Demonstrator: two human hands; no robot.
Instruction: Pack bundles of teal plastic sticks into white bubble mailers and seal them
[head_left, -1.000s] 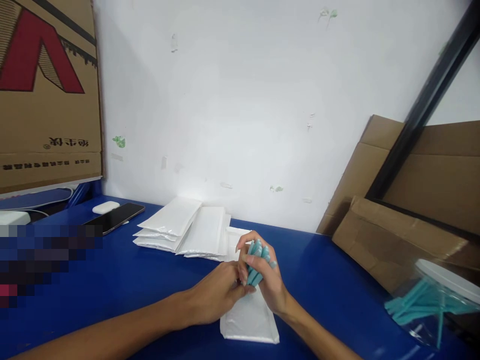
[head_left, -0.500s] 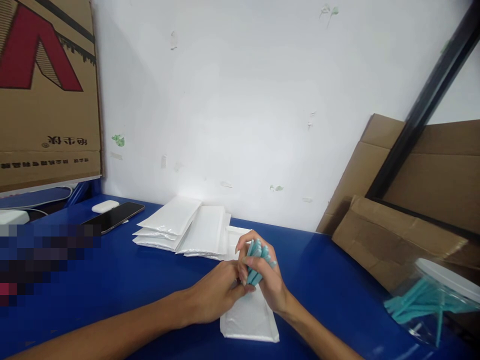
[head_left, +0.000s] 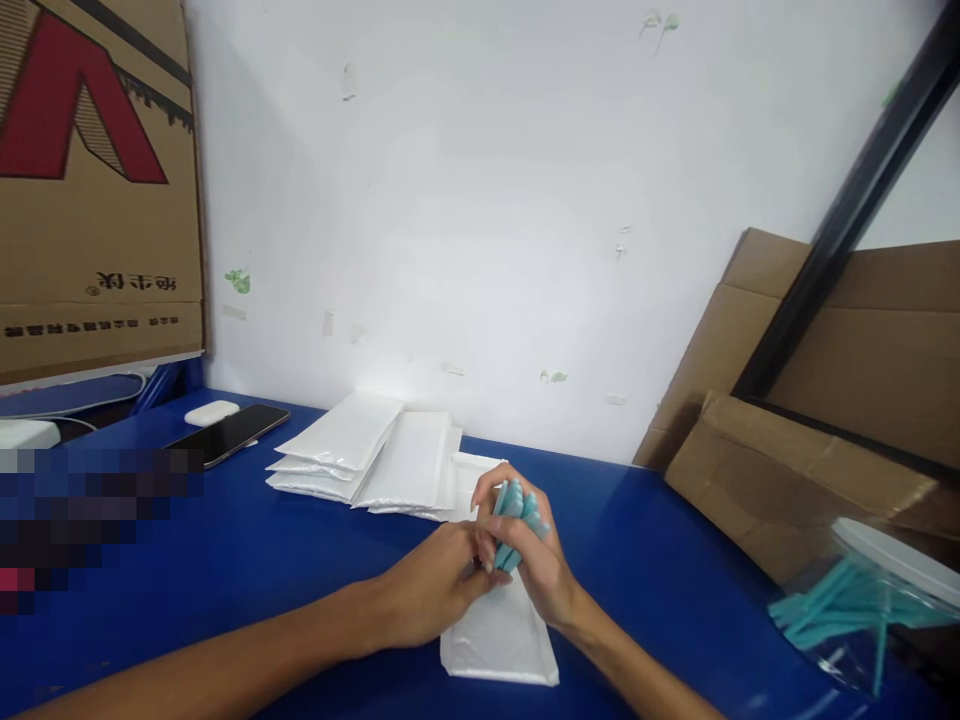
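Observation:
Several thin teal sticks (head_left: 511, 515) form a bundle in my right hand (head_left: 536, 550), whose fingers are wrapped round it. My left hand (head_left: 435, 585) meets it from the left, with its fingers closed at the lower end of the bundle; whether it grips a stick is hidden. Beneath both hands a white padded envelope (head_left: 499, 640) lies on the blue table (head_left: 337, 560). Behind them are stacked white envelopes (head_left: 341, 430), and another envelope (head_left: 469, 475) is partly covered by my right hand.
A clear jar (head_left: 862, 600) with a white lid and teal sticks inside is at the right, near folded cardboard (head_left: 795, 480). At the left are a phone (head_left: 232, 433), a white case (head_left: 211, 413) and a large printed carton (head_left: 97, 230).

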